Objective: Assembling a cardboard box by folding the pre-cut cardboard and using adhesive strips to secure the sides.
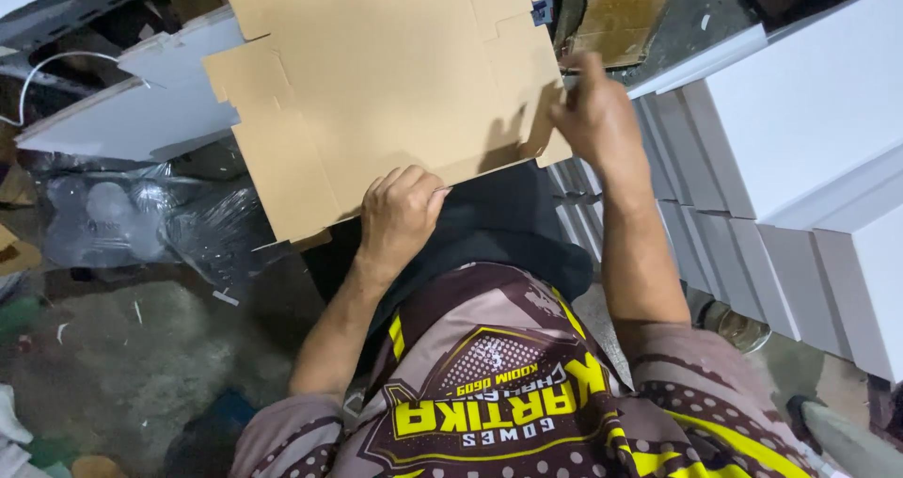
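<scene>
Flat cardboard blank [376, 73] across your lap, long axis left–right.
Your left hand [400, 216] fists its near edge; your right hand [593, 111] pinches its right flap.

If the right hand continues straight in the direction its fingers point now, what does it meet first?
The right hand points up the picture, gripping the right edge of the flat cardboard sheet. Going straight on, it would probably meet the worn brown cardboard piece lying beyond, though depth is unclear.
</scene>
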